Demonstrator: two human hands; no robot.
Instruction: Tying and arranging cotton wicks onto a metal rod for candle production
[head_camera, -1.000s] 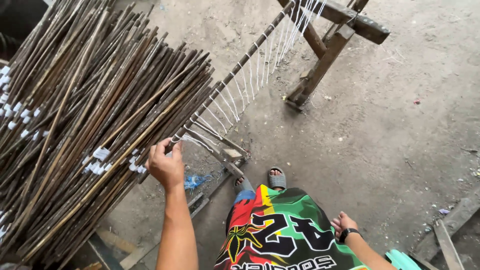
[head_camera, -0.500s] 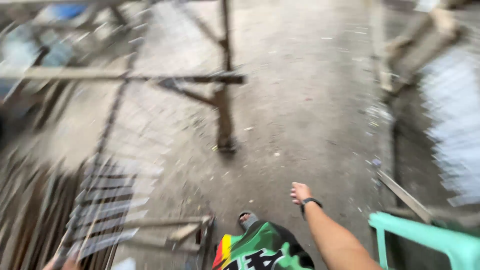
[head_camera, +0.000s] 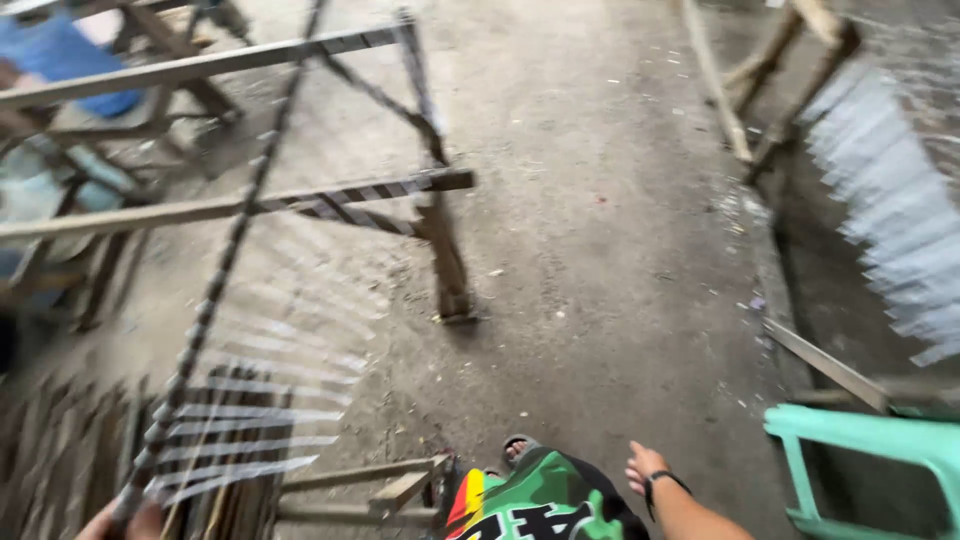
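At lower left, the left hand (head_camera: 125, 522) grips the near end of a long stick (head_camera: 230, 245) wound with white string; the stick slants up and away across a wooden frame (head_camera: 300, 198). White strings (head_camera: 270, 420) fan out from the stick to the right, blurred. Beside the hand lies a heap of dark sticks (head_camera: 60, 450). Lower right, the right hand (head_camera: 645, 466), a black watch at its wrist, hangs loosely open and empty above the concrete floor (head_camera: 600, 250), near a green chair (head_camera: 870, 440).
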